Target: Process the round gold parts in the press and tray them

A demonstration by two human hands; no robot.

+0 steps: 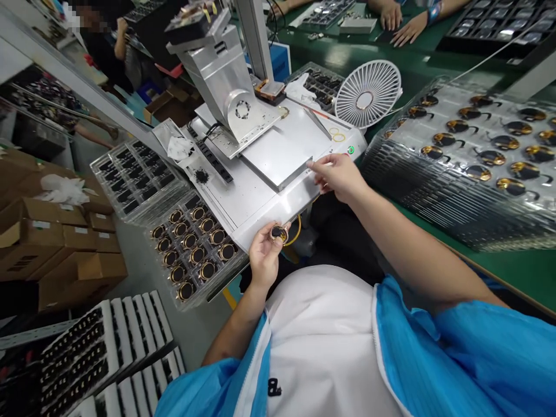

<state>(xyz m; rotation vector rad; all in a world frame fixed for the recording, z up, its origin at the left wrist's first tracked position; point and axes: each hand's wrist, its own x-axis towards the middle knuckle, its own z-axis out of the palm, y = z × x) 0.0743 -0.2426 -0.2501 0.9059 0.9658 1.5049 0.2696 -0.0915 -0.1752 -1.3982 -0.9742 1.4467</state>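
Note:
My left hand (pixel 264 255) grips a round watch case (pixel 278 234) with a gold rim, held between thumb and fingers just off the front edge of a white machine (pixel 256 215). Over the machine's front right, my right hand (pixel 336 177) has thumb and forefinger pinched together beside the corner of a raised metal plate (pixel 278 165). Whatever that pinch may hold is too small to make out. To the left of my left hand, a clear tray (pixel 180 292) carries several similar gold-rimmed watch cases (pixel 197 255).
A metal fixture (pixel 221 81) rises above the plate. Tweezers (pixel 319 124) and yellow rings (pixel 337 134) lie behind my right hand, near a white fan (pixel 368 95). Stacked trays of gold-and-black parts (pixel 490 145) stand right. Another person's hands (pixel 402 23) rest across the green table.

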